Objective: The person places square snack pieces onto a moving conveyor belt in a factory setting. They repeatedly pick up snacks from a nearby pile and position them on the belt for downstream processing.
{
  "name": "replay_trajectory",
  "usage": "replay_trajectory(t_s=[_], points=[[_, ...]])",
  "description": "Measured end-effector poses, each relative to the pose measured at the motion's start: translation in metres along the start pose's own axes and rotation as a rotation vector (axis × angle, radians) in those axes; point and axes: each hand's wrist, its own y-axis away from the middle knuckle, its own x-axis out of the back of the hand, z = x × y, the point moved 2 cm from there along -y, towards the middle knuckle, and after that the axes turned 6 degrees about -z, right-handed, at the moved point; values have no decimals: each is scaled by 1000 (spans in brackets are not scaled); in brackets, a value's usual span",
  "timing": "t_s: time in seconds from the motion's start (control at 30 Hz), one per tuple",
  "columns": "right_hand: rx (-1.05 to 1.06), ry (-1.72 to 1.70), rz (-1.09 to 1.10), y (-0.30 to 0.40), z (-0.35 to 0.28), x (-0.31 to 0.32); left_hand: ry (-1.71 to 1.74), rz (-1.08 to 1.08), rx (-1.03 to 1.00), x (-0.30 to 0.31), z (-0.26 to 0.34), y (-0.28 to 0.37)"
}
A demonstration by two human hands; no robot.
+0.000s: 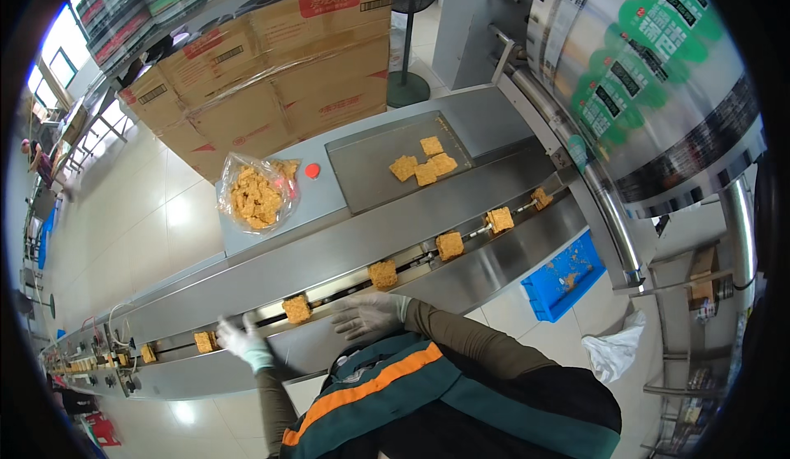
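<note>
My left hand (243, 340), in a white glove, reaches over the conveyor channel with thumb and fingers apart. Its fingertips are right beside a golden square snack cake (205, 342); whether they touch it I cannot tell. My right hand (365, 316), also gloved, hovers with loosely spread fingers at the channel's near edge and holds nothing. Between the hands a snack cake (297, 309) sits in the channel, and another cake (382, 274) lies just beyond my right hand. More cakes (449, 246) are spaced along the line towards the upper right.
Beyond the conveyor (259, 280), a metal tray (370, 166) holds several loose cakes. Left of it are a clear bag (256, 198) of broken pieces and a red disc (313, 171). Cardboard cartons (278, 89) stand behind. A printed film roll (648, 89) overhangs at right, above a blue crate (565, 277).
</note>
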Motion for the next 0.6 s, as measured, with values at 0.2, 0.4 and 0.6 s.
replay_trajectory(t_s=[0.2, 0.4, 0.6], points=[[-16, 2, 22, -8, 0, 8, -184, -135, 212, 17, -26, -21], [-108, -188, 129, -8, 5, 2, -201, -123, -20, 5, 55, 35], [19, 3, 30, -4, -1, -6, 47, 97, 5, 0, 4, 15]])
